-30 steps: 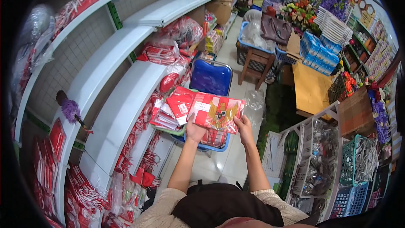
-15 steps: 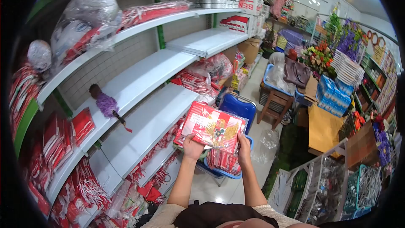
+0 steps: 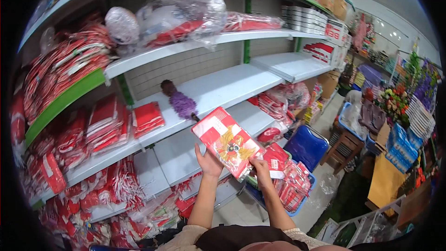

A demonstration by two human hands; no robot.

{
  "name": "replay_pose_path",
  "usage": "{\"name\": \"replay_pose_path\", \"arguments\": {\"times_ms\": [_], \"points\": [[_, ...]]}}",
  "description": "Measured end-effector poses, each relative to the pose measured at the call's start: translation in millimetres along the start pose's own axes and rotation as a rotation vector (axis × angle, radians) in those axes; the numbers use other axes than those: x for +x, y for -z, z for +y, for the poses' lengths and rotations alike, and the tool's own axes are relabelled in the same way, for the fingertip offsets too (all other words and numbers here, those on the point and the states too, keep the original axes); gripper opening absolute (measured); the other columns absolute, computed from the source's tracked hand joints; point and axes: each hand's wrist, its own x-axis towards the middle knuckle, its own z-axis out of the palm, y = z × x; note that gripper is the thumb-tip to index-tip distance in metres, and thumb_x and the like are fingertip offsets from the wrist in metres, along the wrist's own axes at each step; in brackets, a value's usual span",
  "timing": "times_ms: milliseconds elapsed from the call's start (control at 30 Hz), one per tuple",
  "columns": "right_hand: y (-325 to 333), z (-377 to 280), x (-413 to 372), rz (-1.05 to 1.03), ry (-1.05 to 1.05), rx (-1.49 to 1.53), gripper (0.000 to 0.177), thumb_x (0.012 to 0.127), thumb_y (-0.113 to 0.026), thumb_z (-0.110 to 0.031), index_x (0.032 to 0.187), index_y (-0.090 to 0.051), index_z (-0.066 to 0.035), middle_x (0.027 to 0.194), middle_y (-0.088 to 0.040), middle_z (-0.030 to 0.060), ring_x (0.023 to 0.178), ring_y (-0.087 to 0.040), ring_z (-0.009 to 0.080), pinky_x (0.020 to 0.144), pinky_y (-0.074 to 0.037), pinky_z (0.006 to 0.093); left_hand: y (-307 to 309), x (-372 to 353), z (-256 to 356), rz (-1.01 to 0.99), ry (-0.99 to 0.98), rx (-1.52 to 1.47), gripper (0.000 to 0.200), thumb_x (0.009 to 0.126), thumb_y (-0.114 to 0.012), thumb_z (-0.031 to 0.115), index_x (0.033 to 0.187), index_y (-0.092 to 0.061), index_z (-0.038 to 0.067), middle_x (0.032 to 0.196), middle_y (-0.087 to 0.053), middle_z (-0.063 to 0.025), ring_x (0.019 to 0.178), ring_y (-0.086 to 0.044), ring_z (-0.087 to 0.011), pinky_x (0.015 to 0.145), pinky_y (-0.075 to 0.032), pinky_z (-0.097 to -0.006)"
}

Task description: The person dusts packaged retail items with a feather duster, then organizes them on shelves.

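Observation:
A flat, plastic-wrapped red and white packet (image 3: 227, 143) with a golden eagle emblem is tilted in front of me. My right hand (image 3: 261, 171) pinches its lower right corner, thumb on top. At its lower left edge is my left hand (image 3: 210, 161), thumb spread away from the packet and the other fingers partly hidden behind it. Under and right of the packet, a blue basket (image 3: 297, 212) holds several red and white wrapped packets (image 3: 292, 183).
A purple duster (image 3: 182, 104) lies on the white middle shelf (image 3: 227, 83). Folded red packets (image 3: 147, 118) and bundled red and white cloth (image 3: 69, 60) fill the left shelves. A blue chair (image 3: 306, 146) stands beyond the basket, with a wooden stool (image 3: 344, 145) farther right.
My view has swung left toward the shelves. The packet has turned clockwise and tilted. My left thumb has come off its front, while my right hand now grips the lower corner.

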Motion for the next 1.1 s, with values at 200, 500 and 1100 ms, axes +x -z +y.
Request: {"name": "replay_pose_path", "arguments": {"times_ms": [200, 500, 1100], "points": [[-85.3, 11.6, 3.1, -0.324, -0.095, -0.005, 0.042, 0.09, -0.055, -0.031, 0.053, -0.045, -0.012, 0.048, -0.034, -0.006, 0.043, -0.032, 0.0056, 0.043, -0.024, 0.0229, 24.1, -16.2, 58.1, 0.175, -0.259, 0.235, 0.053, 0.09, -0.033, 0.041, 0.124, -0.046, 0.001, 0.122, -0.053, -0.0153, 0.11, -0.052, -0.029, 0.094, -0.042, -0.0417], [-135.6, -25.7, 5.8, -0.82, 0.092, -0.514, 0.034, 0.091, -0.054, -0.03, 0.073, -0.058, -0.002, 0.056, -0.041, -0.0042, 0.053, -0.037, 0.0039, 0.047, -0.03, 0.0226, 50.5, -47.4, 134.9, -0.098, -0.207, -0.092, 0.063, 0.088, -0.036, 0.055, 0.126, -0.044, 0.005, 0.124, -0.05, -0.0165, 0.107, -0.052, -0.0345, 0.091, -0.043, -0.0502], [-157.2, 58.9, 111.1, 0.163, 0.517, -0.992, 0.024, 0.086, -0.056, -0.022, 0.098, -0.048, -0.002, 0.073, -0.061, 0.0242, 0.069, -0.059, 0.0439, 0.06, -0.045, 0.05, 28.3, -38.0, 143.4, -0.204, -0.139, 0.02, 0.062, 0.088, -0.037, 0.054, 0.126, -0.044, 0.006, 0.123, -0.05, -0.0154, 0.108, -0.052, -0.0325, 0.092, -0.043, -0.0488]]}}
